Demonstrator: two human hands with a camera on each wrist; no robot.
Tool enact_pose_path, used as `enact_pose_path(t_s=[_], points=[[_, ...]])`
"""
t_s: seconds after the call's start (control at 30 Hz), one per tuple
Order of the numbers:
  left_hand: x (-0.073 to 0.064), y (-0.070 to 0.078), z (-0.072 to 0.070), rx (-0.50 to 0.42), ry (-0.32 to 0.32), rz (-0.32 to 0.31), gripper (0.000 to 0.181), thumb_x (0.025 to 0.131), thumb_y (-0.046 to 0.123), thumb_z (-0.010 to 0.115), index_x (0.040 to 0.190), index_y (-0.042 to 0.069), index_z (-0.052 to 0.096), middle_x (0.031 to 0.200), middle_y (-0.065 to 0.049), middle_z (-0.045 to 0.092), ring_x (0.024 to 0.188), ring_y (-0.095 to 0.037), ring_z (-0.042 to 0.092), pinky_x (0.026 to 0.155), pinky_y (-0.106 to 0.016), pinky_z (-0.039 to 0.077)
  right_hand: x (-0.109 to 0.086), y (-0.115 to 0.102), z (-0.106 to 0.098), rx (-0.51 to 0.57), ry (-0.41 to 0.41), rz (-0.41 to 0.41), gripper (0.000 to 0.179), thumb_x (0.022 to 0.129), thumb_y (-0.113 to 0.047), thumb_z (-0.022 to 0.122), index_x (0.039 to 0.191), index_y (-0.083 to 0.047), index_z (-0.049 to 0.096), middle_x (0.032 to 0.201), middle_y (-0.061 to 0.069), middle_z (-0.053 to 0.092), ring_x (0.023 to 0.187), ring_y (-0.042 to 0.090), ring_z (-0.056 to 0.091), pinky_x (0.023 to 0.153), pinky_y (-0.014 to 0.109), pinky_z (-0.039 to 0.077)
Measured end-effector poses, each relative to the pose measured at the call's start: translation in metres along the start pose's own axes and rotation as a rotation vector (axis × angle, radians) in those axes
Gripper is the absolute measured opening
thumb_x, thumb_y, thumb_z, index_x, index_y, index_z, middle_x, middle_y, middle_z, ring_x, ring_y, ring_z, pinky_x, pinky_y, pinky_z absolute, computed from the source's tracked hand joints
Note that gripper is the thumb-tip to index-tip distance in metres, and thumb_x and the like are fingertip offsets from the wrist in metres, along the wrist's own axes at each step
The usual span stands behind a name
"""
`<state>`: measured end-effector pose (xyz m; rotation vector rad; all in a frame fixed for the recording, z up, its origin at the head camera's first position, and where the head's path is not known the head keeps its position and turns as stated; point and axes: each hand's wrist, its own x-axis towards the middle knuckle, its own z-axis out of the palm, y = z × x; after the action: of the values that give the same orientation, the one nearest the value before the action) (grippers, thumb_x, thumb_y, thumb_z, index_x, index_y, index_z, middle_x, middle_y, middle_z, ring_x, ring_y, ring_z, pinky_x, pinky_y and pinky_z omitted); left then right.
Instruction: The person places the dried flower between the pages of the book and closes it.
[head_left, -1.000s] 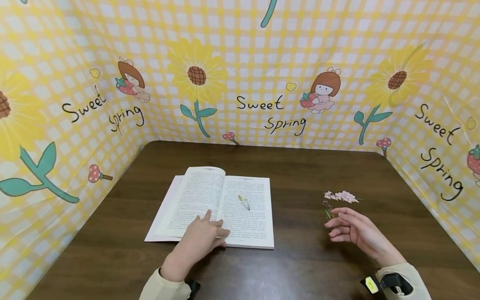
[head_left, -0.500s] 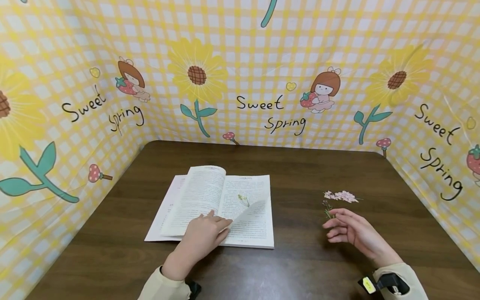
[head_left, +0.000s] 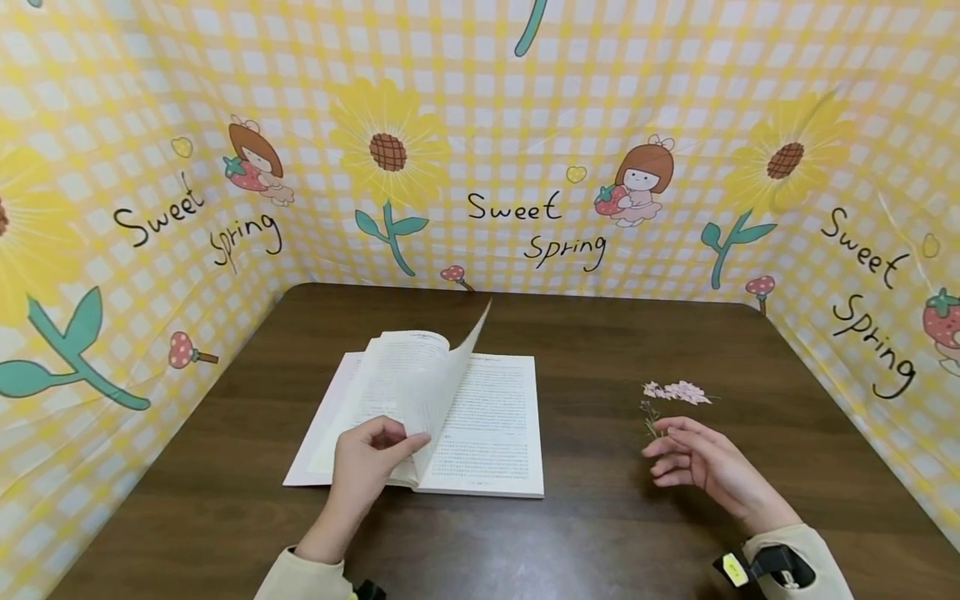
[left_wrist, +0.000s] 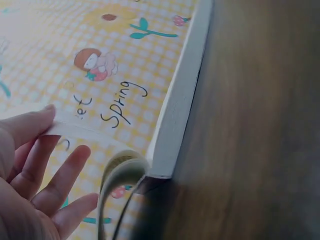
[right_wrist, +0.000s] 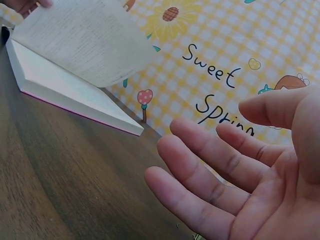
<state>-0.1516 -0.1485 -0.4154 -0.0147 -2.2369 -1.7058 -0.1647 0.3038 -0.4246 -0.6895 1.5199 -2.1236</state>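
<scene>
My left hand point(head_left: 365, 457) pinches a book page point(head_left: 450, 392) between thumb and fingers. That page stands raised over the middle of the open book point(head_left: 491, 433), its far corner rising past the top edge. In the left wrist view, the thumb point(left_wrist: 30, 125) lies against the page's edge and the other fingers are spread below. My right hand point(head_left: 708, 468) hovers over the table with relaxed, slightly bent fingers and nothing in them, as the right wrist view shows. Just beyond its fingertips lies a small green sprig point(head_left: 649, 417), and behind that a pale pink flower cluster point(head_left: 684, 392).
The dark wooden table point(head_left: 600, 333) carries the book left of centre and the flowers at the right. A yellow checked cloth point(head_left: 510, 125) with printed flowers walls the table at the back and both sides.
The left hand has lifted a page from the right side and carried it leftward. The small yellow-green sprig on the right page is out of sight. The right hand has barely moved.
</scene>
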Motion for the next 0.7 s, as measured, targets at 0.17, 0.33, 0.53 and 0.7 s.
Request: enact_pose_path(t_s=[0.17, 0.33, 0.53, 0.7], points=[[0.000, -0.005, -0.009, -0.195, 0.048, -0.203, 0.016, 0.083, 0.001, 0.079, 0.074, -0.001, 0.066, 0.059, 0.004, 0.063, 0.058, -0.005, 0.058, 0.055, -0.019, 0.047, 0.001, 0.000, -0.001, 0.004, -0.008, -0.008, 0.045, 0.110, -0.004, 0.019, 0.127, -0.014, 0.059, 0.114, 0.009, 0.070, 0.096, 0.021, 0.070, 0.084, 0.039, 0.058], [-0.003, -0.011, -0.018, -0.443, 0.033, -0.331, 0.017, 0.094, 0.001, 0.066, 0.079, 0.007, 0.072, 0.070, 0.001, 0.069, 0.070, -0.010, 0.071, 0.072, -0.025, 0.058, 0.000, -0.002, -0.001, 0.000, -0.008, -0.011, 0.044, 0.110, -0.004, 0.019, 0.127, -0.013, 0.059, 0.114, 0.009, 0.070, 0.096, 0.021, 0.070, 0.084, 0.039, 0.058], [-0.009, -0.018, -0.029, -0.634, -0.041, -0.412, 0.023, 0.103, 0.009, 0.054, 0.084, 0.011, 0.067, 0.077, -0.003, 0.074, 0.076, -0.015, 0.073, 0.076, -0.031, 0.059, -0.001, -0.004, -0.001, -0.016, 0.011, -0.003, 0.043, 0.110, -0.004, 0.021, 0.128, -0.014, 0.060, 0.113, 0.008, 0.070, 0.095, 0.020, 0.070, 0.083, 0.040, 0.058], [-0.011, -0.024, -0.036, -0.741, -0.070, -0.455, 0.022, 0.105, 0.011, 0.049, 0.089, 0.010, 0.063, 0.082, -0.006, 0.074, 0.080, -0.018, 0.074, 0.080, -0.035, 0.059, -0.003, -0.006, -0.001, -0.026, 0.027, 0.002, 0.043, 0.110, -0.006, 0.022, 0.128, -0.014, 0.060, 0.113, 0.008, 0.070, 0.096, 0.020, 0.070, 0.083, 0.039, 0.058]])
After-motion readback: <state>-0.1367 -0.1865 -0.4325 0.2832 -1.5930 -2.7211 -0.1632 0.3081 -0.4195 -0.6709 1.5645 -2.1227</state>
